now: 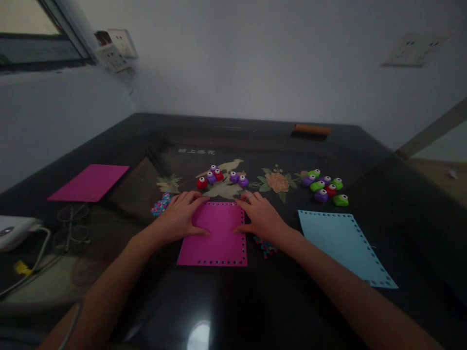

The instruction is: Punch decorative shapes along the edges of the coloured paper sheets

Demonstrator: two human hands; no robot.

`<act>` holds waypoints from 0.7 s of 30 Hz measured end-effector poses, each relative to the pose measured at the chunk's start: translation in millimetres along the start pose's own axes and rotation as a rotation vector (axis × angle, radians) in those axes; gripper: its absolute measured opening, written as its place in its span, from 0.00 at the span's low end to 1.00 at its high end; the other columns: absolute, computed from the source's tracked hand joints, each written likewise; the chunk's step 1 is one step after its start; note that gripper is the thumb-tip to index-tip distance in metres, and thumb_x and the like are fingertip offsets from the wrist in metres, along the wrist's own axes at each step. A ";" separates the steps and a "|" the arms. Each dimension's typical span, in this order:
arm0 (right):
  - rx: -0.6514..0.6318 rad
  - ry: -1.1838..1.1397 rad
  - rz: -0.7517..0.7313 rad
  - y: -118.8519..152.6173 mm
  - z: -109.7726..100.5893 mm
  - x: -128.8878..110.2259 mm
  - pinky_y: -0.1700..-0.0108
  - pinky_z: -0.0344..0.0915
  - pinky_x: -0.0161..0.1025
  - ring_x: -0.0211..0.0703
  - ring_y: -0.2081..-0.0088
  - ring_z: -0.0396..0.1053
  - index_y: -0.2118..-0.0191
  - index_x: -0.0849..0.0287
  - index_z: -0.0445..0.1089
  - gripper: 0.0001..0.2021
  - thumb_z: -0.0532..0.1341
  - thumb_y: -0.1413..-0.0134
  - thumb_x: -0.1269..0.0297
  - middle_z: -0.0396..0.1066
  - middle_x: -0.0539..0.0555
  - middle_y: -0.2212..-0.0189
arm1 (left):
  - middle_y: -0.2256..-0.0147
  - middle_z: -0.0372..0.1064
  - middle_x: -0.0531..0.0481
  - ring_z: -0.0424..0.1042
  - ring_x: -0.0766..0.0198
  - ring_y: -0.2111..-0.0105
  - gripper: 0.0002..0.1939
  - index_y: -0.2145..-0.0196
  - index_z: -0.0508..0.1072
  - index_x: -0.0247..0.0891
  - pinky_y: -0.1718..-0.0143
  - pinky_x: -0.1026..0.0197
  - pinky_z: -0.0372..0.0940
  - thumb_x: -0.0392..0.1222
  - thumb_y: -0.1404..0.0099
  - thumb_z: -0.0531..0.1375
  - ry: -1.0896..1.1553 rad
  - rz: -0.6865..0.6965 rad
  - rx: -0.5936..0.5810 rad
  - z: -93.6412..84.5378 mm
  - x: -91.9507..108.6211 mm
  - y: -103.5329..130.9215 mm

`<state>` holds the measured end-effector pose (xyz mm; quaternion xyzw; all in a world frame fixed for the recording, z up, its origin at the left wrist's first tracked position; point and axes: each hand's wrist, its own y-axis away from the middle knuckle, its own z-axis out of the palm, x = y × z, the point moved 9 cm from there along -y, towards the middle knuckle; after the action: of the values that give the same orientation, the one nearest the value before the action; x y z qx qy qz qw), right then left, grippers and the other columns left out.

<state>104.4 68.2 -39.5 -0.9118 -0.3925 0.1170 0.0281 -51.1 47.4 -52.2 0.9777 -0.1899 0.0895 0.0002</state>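
A magenta sheet of paper (215,238) with dark round dots along its top, right and bottom edges lies flat in front of me. My left hand (186,214) rests on its left side, thumb and fingers apart. On the upper right edge lies my right hand (260,214), a ring on one finger, its thumb spread away from the fingers. A small pile of blue and pink beads (160,204) sits beside my left fingers. Another bead pile (266,247) is partly hidden under my right wrist. Just beyond the sheet stand several red and purple toys with eyes (219,176).
At right lies a light blue sheet (339,243) with dotted edges, below several green, purple and red eyed toys (323,186). Another magenta sheet (91,183) is at left, near a white device with a cable (18,231). A brown roll (312,130) lies by the wall.
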 end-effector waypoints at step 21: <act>0.009 -0.030 0.026 1.5 -7.2 -4.7 0.57 0.63 0.48 0.54 0.54 0.64 0.52 0.61 0.67 0.29 0.68 0.60 0.51 0.67 0.60 0.55 | 0.50 0.62 0.38 0.61 0.45 0.50 0.40 0.48 0.65 0.38 0.49 0.45 0.53 0.67 0.51 0.60 -0.072 0.034 0.024 -7.8 8.8 2.2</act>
<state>104.1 64.1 -31.8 -0.9149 -0.3804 0.1329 0.0248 -45.2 42.3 -43.0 0.9769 -0.2053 0.0567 -0.0200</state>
